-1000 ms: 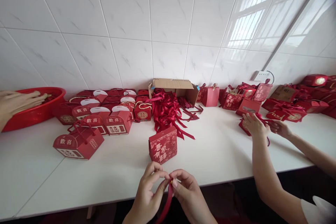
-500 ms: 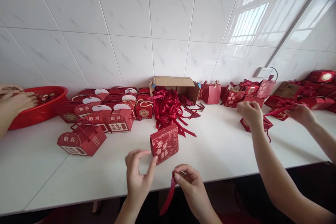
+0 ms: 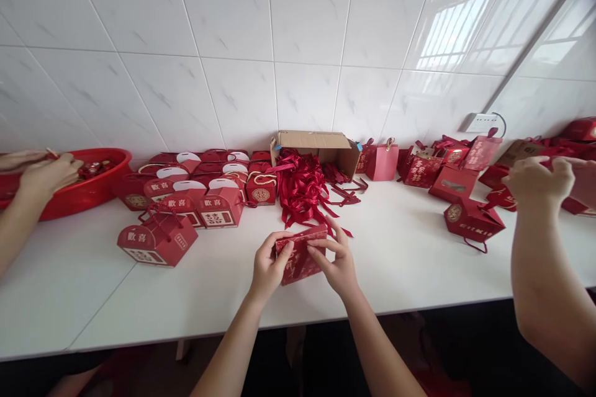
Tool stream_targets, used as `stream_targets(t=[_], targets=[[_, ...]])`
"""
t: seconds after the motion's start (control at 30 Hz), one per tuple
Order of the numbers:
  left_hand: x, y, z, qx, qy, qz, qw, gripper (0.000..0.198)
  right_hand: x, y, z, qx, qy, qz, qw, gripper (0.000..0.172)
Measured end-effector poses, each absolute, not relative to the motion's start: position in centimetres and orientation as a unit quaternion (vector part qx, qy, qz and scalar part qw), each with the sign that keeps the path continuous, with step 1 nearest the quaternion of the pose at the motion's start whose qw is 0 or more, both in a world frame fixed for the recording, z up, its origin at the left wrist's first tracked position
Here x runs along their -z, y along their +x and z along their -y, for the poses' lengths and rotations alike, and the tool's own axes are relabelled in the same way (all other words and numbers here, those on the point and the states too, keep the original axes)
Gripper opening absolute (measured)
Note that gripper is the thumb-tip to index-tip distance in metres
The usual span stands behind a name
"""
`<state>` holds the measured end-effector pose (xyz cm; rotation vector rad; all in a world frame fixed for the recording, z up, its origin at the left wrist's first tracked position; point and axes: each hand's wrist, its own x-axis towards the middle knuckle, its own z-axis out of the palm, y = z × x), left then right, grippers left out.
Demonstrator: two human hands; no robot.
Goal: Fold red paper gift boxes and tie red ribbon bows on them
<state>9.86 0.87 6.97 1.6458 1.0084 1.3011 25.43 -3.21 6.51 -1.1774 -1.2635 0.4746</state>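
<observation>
White marble-patterned tiles (image 3: 233, 6) backed a long white table (image 3: 223, 298) crowded with red gift boxes, where a person handled one floral-printed red gift box (image 3: 302, 265) at the lower center of the frame. It sat directly between the two hands, touching both, so neither was clearly nearer; its top edge ran left to right, rising slightly toward the right. The left hand (image 3: 269, 267) pinched the box's left upper corner, thumb on the printed front and fingers curled behind. The right hand (image 3: 339, 263) brought thumb and forefinger to the front near the top edge, its other fingers raised and spread toward the heap of red satin ribbon (image 3: 305, 192) beyond, spilling from an open cardboard carton (image 3: 311, 138) at center. How firmly those right fingertips gripped, or whether they held anything slim, could not be told. Fingers masked much of the box's lettering; its back was out of sight, and whether its base met the tabletop was unclear. At far left, a co-worker's hands (image 3: 49, 175) worked over a red plastic basin (image 3: 100, 197) cut off by the frame; at right, another co-worker's raised hand (image 3: 540, 183) hid most of what it held.
</observation>
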Motion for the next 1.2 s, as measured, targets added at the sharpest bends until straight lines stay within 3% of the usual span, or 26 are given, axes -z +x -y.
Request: stream_targets(t=[0.3, 0.7, 0.93, 1.1, 1.2], targets=[[-6.8, 10.5, 0.1, -0.518, 0.644, -0.387, 0.408, 0.02, -6.3, 25.1, 3.5, -0.229, -0.46, 0.57, 0.641, 0.01], [-6.2, 10.3, 0.3, -0.511, 0.631, -0.393, 0.433, 0.021, -6.5, 25.2, 4.0, -0.127, -0.478, 0.606, 0.622, 0.012], [-6.3, 10.2, 0.6, -0.503, 0.643, -0.379, 0.436, 0.019, -5.9, 25.0, 4.0, -0.161, -0.478, 0.583, 0.637, 0.004], [-5.9, 10.2, 1.3, -0.498, 0.678, -0.339, 0.42, 0.015, -5.4, 24.4, 3.9, -0.24, -0.439, 0.529, 0.685, 0.032], [-4.8, 10.1, 1.5, -0.513, 0.705, -0.34, 0.351, 0.036, -5.2, 24.3, 4.2, -0.256, -0.429, 0.531, 0.684, 0.027]])
